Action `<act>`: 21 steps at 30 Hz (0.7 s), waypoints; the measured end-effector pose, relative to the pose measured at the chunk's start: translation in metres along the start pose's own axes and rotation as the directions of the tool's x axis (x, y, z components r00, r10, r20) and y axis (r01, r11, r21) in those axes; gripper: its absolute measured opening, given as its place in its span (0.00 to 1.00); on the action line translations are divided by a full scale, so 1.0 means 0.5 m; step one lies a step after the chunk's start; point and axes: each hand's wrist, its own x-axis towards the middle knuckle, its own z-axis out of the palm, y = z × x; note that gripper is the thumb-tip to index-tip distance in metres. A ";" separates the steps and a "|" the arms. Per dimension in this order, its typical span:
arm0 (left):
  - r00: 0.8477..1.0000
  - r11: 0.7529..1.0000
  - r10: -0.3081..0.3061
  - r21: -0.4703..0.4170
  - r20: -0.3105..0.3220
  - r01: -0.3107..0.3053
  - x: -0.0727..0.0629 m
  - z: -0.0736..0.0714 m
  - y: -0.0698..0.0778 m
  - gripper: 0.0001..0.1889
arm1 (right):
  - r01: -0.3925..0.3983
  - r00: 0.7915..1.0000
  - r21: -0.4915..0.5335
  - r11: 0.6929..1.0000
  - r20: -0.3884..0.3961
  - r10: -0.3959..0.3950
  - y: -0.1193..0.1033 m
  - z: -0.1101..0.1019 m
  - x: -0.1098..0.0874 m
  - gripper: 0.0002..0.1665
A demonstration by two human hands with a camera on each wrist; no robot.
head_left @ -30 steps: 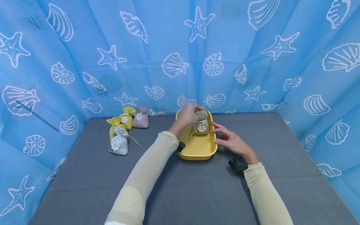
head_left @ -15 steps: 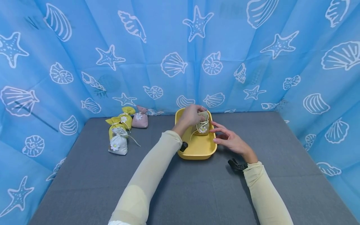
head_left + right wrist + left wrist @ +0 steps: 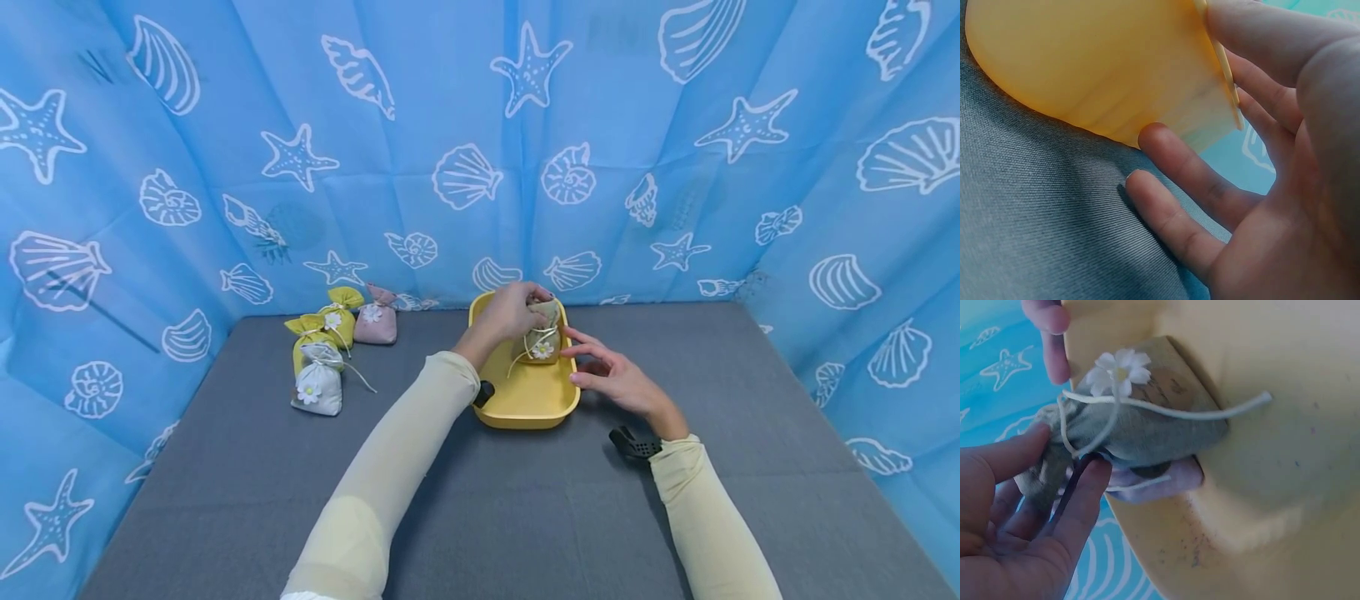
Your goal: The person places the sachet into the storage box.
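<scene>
My left hand (image 3: 510,312) reaches into the yellow tray (image 3: 525,404) and pinches the gathered neck of a sage-green drawstring sachet (image 3: 542,346). In the left wrist view, this sachet (image 3: 1154,425) carries a white daisy and a long cream cord, and its base is against the tray's yellow surface. Behind it shows a bit of lilac-pink cloth (image 3: 1175,478) with a pale string, mostly hidden. My right hand (image 3: 618,379) has its fingers spread along the tray's right side; in the right wrist view, the thumb and fingertips lie right at the rim and the outer wall (image 3: 1097,75).
Left of the tray on the grey cloth stand a white sachet (image 3: 321,392), two yellow sachets (image 3: 341,321) and a pink sachet (image 3: 377,327), close together. A blue curtain (image 3: 465,100) with shell prints hangs right behind the table's back edge.
The left hand and the green sachet have shifted very slightly to the right inside the tray. The right hand keeps its place at the tray's side.
</scene>
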 end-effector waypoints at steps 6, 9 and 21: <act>1.000 0.999 0.002 -0.034 0.026 -0.001 -0.010 -0.032 -0.011 0.17 | 0.011 1.000 -0.007 1.000 0.001 -0.011 -0.002 0.002 0.002 0.29; 1.000 0.999 -0.002 -0.054 0.012 0.003 -0.016 -0.053 -0.020 0.18 | 0.016 1.000 -0.007 1.000 -0.001 -0.016 -0.001 0.003 0.003 0.28; 0.986 0.996 0.002 -0.084 -0.168 -0.017 -0.055 -0.122 -0.095 0.17 | 0.011 1.000 -0.024 1.000 -0.020 -0.012 0.000 0.006 0.002 0.27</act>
